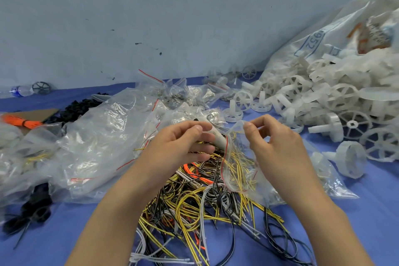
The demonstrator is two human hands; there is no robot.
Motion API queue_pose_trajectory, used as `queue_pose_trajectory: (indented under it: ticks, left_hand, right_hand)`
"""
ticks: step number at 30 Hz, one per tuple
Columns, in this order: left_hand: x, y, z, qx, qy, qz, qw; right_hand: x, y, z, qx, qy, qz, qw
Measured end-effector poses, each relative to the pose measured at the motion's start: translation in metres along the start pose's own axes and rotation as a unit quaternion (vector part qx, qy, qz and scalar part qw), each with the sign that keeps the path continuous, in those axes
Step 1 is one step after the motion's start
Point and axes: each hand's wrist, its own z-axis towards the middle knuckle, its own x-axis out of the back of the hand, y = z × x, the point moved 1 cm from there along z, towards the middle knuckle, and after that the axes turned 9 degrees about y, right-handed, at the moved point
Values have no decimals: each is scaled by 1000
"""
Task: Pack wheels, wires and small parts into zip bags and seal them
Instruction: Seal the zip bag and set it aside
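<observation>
Far left: an orange bundle (20,122) on cardboard, black parts (73,110) beside it, and a heap of clear bags (101,147) slumped toward me. That heap lies close to my working spot; if it slides it could bury the wires.

Centre: my left hand (183,144) is curled around a small bunch of yellow wires and a white cone-shaped piece (218,139), thumb pressed on top. The loose wire pile (194,196) lies just below on the blue table (367,211).

Right of that: my right hand (278,149) pinches the upper lip of a zip bag (237,164), mouth held open toward the left hand. Yellow wires already show inside it.

Risks, as I judge them: the wire ends splay, so some may catch the red zip strip and block the seal; my one-sided pinch may let the mouth collapse; strands could snag the pile below and drag extras in.

Far right: white wheels (323,101) spill from a sack (323,34), not yet touched.
</observation>
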Motion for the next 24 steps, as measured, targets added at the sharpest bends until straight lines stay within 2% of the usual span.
queue_pose_trajectory:
  ticks: [7, 15, 24]
  left_hand:
    - [14, 2, 0, -3, 33, -16, 999]
    - [25, -5, 3, -8, 53, -7, 999]
    - [33, -7, 2, -11, 70, -1, 997]
  right_hand:
    - [-6, -6, -9, 12, 3, -30, 999]
    - [-24, -8, -28, 61, -101, -168, 979]
    - [-30, -7, -34, 68, -151, -196, 967]
